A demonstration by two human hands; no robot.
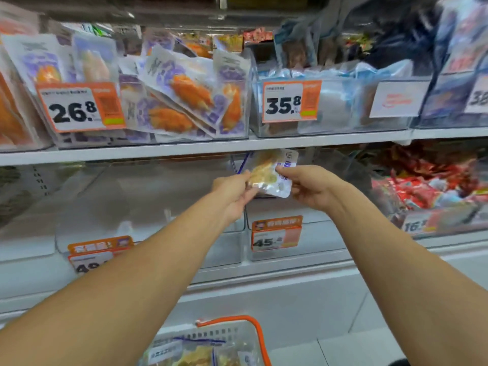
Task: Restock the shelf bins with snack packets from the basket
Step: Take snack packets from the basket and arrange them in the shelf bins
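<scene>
Both my hands hold one snack packet (272, 175), white and blue with a yellowish snack showing, just below the upper shelf edge. My left hand (233, 192) pinches its left side and my right hand (309, 187) grips its right side. The packet hangs over a clear bin (311, 233) on the lower shelf, labelled 45.8. A white basket (237, 332) with an orange rim stands at the bottom, with more packets (190, 355) inside.
The upper shelf carries bins of purple-and-orange packets (184, 96) priced 26.8 and blue packets (343, 75) priced 35.8. A bin of red packets (427, 191) sits lower right. Another clear bin (137, 202) stands lower left. A white shelf edge (184, 147) runs across above my hands.
</scene>
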